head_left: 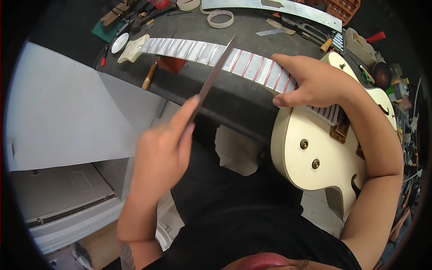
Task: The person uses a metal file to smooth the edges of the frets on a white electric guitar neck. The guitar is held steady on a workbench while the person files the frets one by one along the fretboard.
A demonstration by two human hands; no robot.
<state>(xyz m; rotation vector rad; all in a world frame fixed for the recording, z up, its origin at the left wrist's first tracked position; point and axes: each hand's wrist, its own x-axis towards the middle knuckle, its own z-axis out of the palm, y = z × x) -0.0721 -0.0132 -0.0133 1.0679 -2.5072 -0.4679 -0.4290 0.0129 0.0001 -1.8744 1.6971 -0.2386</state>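
A cream electric guitar (292, 164) lies across the dark bench, its body at the right and its headstock (133, 49) at the far left. Tape strips cover the fretboard (189, 50) between the frets; several frets towards the body are marked red. My left hand (164, 150) is closed round a long, flat metal file (213, 77). The file's far end crosses the middle of the neck at a slant; whether it touches a fret is hard to tell. My right hand (310, 83) grips the neck near the body, thumb on the near edge and fingers over the far side.
Under the neck stands a red block (172, 64), beside a wooden-handled tool (150, 75). Tape rolls (220, 19), a long metal straightedge (297, 10) and a small white dish (120, 43) lie behind. Hand tools crowd the right; a white cabinet (67, 103) stands left.
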